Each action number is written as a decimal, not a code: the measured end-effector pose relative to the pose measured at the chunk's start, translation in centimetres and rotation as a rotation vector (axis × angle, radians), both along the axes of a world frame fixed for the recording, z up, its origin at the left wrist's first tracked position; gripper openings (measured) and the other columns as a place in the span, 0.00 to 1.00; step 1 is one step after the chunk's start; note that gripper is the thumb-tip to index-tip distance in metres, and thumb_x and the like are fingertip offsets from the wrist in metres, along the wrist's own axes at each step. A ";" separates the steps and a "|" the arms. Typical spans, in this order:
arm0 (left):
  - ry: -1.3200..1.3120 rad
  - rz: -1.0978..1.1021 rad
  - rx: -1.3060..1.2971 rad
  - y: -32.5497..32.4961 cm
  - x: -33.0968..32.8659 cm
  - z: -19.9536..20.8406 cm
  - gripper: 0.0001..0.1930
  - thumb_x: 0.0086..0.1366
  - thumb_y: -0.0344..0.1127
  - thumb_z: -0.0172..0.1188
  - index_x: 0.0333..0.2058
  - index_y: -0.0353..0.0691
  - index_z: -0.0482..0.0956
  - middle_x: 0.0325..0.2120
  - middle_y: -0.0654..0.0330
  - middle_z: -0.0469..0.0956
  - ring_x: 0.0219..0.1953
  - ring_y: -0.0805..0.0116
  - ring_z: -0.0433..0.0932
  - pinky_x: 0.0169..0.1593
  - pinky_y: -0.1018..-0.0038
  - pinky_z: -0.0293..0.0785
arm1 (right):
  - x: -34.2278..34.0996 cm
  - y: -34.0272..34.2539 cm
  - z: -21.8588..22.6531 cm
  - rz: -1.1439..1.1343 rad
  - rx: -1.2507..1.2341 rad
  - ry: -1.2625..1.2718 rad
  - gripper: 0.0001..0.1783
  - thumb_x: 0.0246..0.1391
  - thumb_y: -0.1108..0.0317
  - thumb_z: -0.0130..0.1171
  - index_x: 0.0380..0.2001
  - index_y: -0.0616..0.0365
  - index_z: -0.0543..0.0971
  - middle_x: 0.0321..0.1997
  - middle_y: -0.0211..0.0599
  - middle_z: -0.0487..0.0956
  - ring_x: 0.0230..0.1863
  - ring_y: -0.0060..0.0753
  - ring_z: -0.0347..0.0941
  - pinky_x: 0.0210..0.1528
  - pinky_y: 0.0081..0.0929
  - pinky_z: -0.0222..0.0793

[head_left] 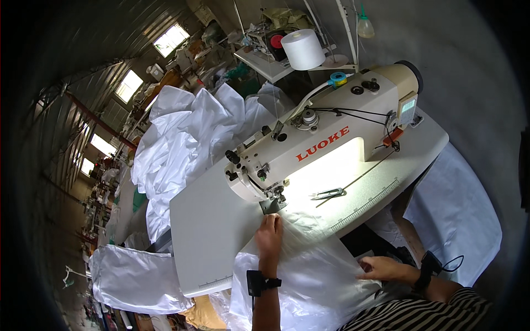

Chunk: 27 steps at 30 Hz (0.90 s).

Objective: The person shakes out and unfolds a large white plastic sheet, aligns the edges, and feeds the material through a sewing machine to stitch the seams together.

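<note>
A sheet of thin, partly see-through white fabric [314, 276] hangs over the front edge of the sewing machine table and up to the needle area. My left hand [269, 236] is closed on this fabric just in front of the presser foot [271, 206], its fingertips bunched together. Farther right and lower, my right hand [383, 268] pinches the fabric's right edge between thumb and fingers. The beige sewing machine [326, 129] is lit under its arm. Thread snips [327, 194] lie on its bed, right of the needle.
A big crumpled heap of white fabric [187, 132] lies behind the table [201, 220]. More white cloth [135, 278] hangs at its left, and another piece [455, 204] at the right. A white thread cone [303, 49] stands above the machine. A ruler strip [364, 205] runs along the front edge.
</note>
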State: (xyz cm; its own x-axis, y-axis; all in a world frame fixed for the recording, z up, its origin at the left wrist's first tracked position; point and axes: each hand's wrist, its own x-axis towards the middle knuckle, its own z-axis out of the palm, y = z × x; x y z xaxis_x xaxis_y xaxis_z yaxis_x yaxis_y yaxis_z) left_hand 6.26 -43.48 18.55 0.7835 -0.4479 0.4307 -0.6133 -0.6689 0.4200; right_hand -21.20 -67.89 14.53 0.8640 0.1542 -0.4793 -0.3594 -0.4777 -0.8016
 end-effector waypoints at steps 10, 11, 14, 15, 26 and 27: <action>-0.104 -0.006 0.104 -3.2 1.6 1.0 0.02 0.67 0.29 0.58 0.38 0.40 0.77 0.37 0.54 0.81 0.36 0.53 0.81 0.38 0.61 0.77 | 6.1 4.9 -4.0 -0.425 0.498 -0.072 0.27 0.59 0.49 0.66 0.45 0.66 0.80 0.32 0.35 0.81 0.32 0.22 0.77 0.35 0.23 0.73; -0.155 -0.031 0.082 -3.1 1.2 1.2 0.04 0.66 0.28 0.58 0.39 0.41 0.78 0.39 0.54 0.81 0.39 0.54 0.81 0.41 0.61 0.77 | 6.0 5.1 -4.3 -0.440 0.541 -0.108 0.24 0.59 0.52 0.67 0.44 0.65 0.80 0.30 0.31 0.80 0.31 0.19 0.75 0.33 0.21 0.71; -0.161 -0.195 0.084 -2.8 -0.4 2.0 0.10 0.64 0.26 0.58 0.44 0.41 0.79 0.46 0.56 0.81 0.48 0.56 0.80 0.50 0.62 0.76 | 5.7 5.2 -4.5 -0.469 0.569 -0.139 0.18 0.59 0.59 0.68 0.43 0.64 0.81 0.27 0.25 0.79 0.28 0.13 0.71 0.30 0.18 0.68; -0.114 -0.294 0.101 -2.8 -1.0 2.1 0.12 0.64 0.26 0.58 0.46 0.40 0.80 0.48 0.57 0.80 0.51 0.57 0.79 0.52 0.63 0.75 | 5.7 5.1 -4.2 -0.456 0.564 -0.145 0.18 0.59 0.59 0.68 0.43 0.64 0.81 0.28 0.25 0.79 0.28 0.14 0.72 0.31 0.18 0.69; -0.140 -0.219 0.398 -4.3 -0.7 0.0 0.26 0.70 0.48 0.55 0.61 0.40 0.71 0.62 0.58 0.71 0.67 0.58 0.65 0.68 0.45 0.56 | 4.8 4.7 1.5 -0.422 0.156 -0.437 0.30 0.63 0.53 0.59 0.57 0.67 0.72 0.35 0.55 0.83 0.36 0.45 0.83 0.42 0.34 0.77; -0.174 -0.206 0.396 -4.4 -0.8 0.0 0.26 0.70 0.49 0.55 0.60 0.39 0.71 0.62 0.58 0.71 0.67 0.58 0.65 0.68 0.44 0.56 | 4.8 4.8 1.8 -0.406 0.081 -0.491 0.31 0.64 0.52 0.58 0.58 0.67 0.71 0.36 0.57 0.83 0.37 0.49 0.83 0.42 0.36 0.77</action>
State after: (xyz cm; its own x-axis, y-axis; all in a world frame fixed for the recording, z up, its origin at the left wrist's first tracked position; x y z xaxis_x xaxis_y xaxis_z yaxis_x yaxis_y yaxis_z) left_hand 5.47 -47.93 18.57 0.5925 -0.7424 0.3127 -0.7885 -0.6140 0.0364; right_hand -16.41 -63.13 16.37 0.9771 -0.2125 -0.0140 -0.0813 -0.3117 -0.9467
